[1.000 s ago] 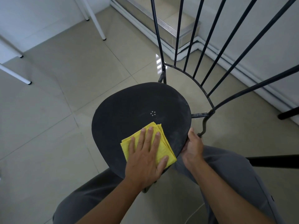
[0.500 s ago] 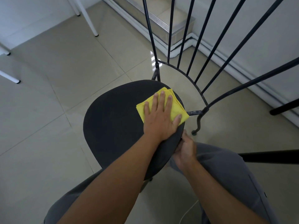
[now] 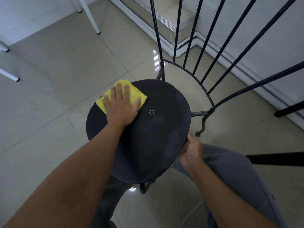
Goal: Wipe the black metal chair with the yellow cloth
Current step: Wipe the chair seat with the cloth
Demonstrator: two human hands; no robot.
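Glossy beige floor tiles (image 3: 49,99) fill the room under a black metal chair (image 3: 153,137), seen from above. Its dusty oval seat lies level between the two hands, and a small ring of holes (image 3: 151,112) sits just to the right of the left hand's thumb. The chair's back faces away from the person: thin black rods (image 3: 156,30) rise from a curved rail beyond the right hand and fan out upward.

The left hand (image 3: 120,106) lies flat, with fingers straight and slightly spread, pressing a yellow cloth (image 3: 137,94) onto the far left part of the seat. The cloth is folded to a rough square and set cornerwise, with one corner pointing away past the fingertips. Its left corner hangs over the seat's rim beside the little finger.

The right hand (image 3: 191,151) is well apart from the left, at the near right rim. It grips that edge with the thumb on top, and the fingers are hidden below.

Grey trousers (image 3: 233,170) show beneath both forearms. A white cable (image 3: 190,213) lies on the floor below the right wrist. White furniture legs (image 3: 91,18) stand far beyond the left hand, and a tiled step (image 3: 174,15) lies behind the rods.
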